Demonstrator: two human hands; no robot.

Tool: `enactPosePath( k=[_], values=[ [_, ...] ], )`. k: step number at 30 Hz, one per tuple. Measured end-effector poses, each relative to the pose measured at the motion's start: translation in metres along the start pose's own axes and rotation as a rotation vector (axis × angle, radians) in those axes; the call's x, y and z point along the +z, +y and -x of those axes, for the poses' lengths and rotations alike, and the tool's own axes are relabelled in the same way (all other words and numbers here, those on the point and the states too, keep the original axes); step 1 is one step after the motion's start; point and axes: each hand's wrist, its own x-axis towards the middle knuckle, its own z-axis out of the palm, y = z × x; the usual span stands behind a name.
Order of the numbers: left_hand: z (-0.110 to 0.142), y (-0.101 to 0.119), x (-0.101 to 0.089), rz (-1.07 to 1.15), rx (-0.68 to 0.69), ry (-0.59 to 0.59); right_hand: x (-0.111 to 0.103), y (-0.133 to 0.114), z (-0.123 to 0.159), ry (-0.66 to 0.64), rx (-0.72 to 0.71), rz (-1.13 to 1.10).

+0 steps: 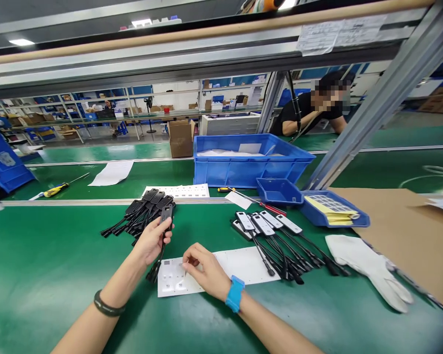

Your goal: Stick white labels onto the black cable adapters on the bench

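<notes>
Papers (229,153) lie in a blue bin (239,173), left hand (152,243) pinching a black device (166,213), right hand (209,271) pinched together.

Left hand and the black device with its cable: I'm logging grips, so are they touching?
Touching. The head view shows it: the left hand has its thumb across the face of the black device.

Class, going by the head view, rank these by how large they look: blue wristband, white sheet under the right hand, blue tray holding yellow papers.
1. White sheet, partly covered
2. Blue tray
3. Blue wristband
</notes>
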Motion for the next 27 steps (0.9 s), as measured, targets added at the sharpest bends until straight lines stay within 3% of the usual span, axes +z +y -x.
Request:
enactPosePath(
  k=[6, 8, 13, 16, 19, 23, 27],
  values=[
    [0.017, -0.012, 0.007, 0.556, -0.212, -0.016, -0.015, -0.004, -0.003, -0.036, 0.068, -0.47],
    [0.024, -0.01, 0.008, 0.591, -0.212, -0.076, -0.021, -0.007, -0.003, 0.054, 0.119, -0.605],
    [0.044, 0.001, 0.017, 0.584, -0.225, -0.353, -0.038, -0.014, 0.001, 0.284, 0.172, -0.879],
    [0.052, 0.001, 0.027, 0.579, -0.257, -0.449, -0.045, -0.014, 0.003, 0.313, 0.176, -0.847],
    [0.057, -0.003, 0.035, 0.545, -0.27, -0.498, -0.048, -0.014, 0.004, 0.306, 0.186, -0.675],
    [0.06, -0.009, 0.041, 0.517, -0.271, -0.536, -0.046, -0.017, 0.005, 0.326, 0.189, -0.434],
    [0.064, -0.012, 0.043, 0.517, -0.3, -0.541, -0.046, -0.021, 0.006, 0.346, 0.191, -0.329]
  ],
)
